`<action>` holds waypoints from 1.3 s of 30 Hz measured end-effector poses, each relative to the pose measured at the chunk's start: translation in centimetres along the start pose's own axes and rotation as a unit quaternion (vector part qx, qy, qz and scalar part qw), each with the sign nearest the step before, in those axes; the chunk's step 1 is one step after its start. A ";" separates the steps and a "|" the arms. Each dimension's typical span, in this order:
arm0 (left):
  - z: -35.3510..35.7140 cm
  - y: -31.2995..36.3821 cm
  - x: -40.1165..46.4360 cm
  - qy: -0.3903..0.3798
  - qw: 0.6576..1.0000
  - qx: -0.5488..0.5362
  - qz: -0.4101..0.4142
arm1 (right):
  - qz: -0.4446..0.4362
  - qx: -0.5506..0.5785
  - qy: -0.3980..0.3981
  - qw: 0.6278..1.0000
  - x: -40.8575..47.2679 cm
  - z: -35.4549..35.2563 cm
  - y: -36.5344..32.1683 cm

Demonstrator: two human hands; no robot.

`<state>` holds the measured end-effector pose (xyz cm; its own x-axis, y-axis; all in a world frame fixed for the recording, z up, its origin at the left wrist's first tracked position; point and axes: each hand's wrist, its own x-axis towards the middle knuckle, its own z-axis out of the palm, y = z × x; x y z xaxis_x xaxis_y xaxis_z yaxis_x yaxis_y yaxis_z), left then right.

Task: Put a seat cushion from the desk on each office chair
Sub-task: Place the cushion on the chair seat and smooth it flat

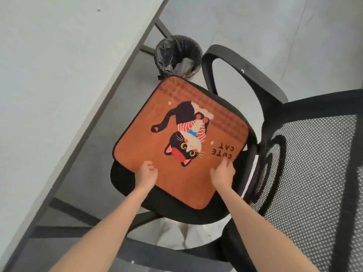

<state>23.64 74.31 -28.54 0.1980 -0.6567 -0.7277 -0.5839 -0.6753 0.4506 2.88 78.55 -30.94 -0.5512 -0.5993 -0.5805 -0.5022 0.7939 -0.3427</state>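
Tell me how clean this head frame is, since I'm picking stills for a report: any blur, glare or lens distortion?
Head view: soft, even light without glare; the orange cat-print seat cushion on the black office chair reads sharply, lettering included; both hands are slightly smeared; the wide lens tilts and bends the grey desk edge; the black-lined waste bin looks softer.

The words "CUTE CAT" stand in dark capitals on two lines on the orange seat cushion, upside down from the wearer's side, beside its printed cat.
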 end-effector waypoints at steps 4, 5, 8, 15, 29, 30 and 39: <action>-2.4 2.2 5.5 0.058 0.988 0.108 0.093 | 0.170 0.074 -0.001 0.983 -0.3 1.9 1.3; -2.7 2.7 6.6 0.067 0.985 0.126 0.100 | 0.187 0.086 0.002 0.979 -0.1 2.1 1.4; -3.6 3.2 9.5 0.094 0.979 0.153 0.097 | 0.215 0.127 0.020 0.968 0.7 2.2 1.6; -4.0 2.6 10.7 0.169 0.968 0.179 0.054 | 0.232 0.181 0.044 0.955 1.6 1.9 1.6; 2.7 -1.0 -4.7 0.136 0.980 -0.138 -0.041 | -0.207 -0.067 0.280 0.935 3.3 -8.9 -7.5; 3.4 -1.5 -5.0 0.079 0.985 -0.147 -0.049 | -0.233 -0.072 0.269 0.932 4.0 -9.2 -8.1; 1.5 -0.7 -1.7 -0.015 0.999 -0.024 0.035 | -0.001 0.090 0.069 0.994 0.7 -1.3 -2.5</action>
<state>22.48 76.41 -28.39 0.1340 -0.6926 -0.7088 -0.5569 -0.6442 0.5242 2.88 75.96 -29.52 -0.6420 -0.6000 -0.4773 -0.3839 0.7905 -0.4773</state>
